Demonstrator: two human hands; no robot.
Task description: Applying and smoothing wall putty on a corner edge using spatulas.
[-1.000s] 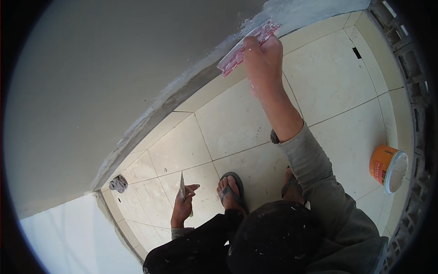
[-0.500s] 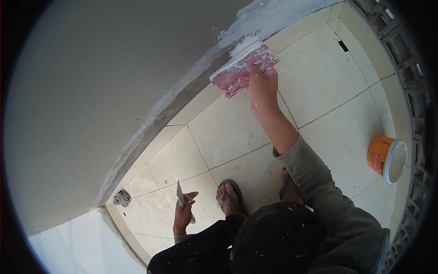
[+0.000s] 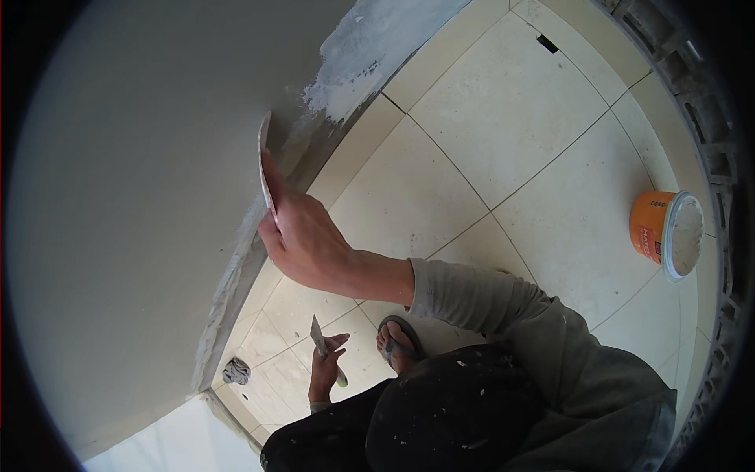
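Wide spreader (image 3: 263,149) at the lower part of the grey wall (image 3: 141,173), seen almost edge-on, left of a ragged white patch (image 3: 366,55); cannot tell whether its edge touches the surface. Right hand (image 3: 311,240) closes firmly on its lower end, probably to steady so broad a blade. Left hand (image 3: 325,363), in front of the dark trousers (image 3: 326,436), is part-curled around a putty knife (image 3: 317,332), some fingers stretched out, blade pointing away from the body (a slack grip, likely just keeping it handy). Sandalled foot (image 3: 399,346) nearby on the pale tiled floor (image 3: 472,134). Orange tub (image 3: 650,228) of whitish paste stands well to the right, top open, presumably set clear of the feet. Crumpled grey rag (image 3: 236,371) lies near the wall's corner.
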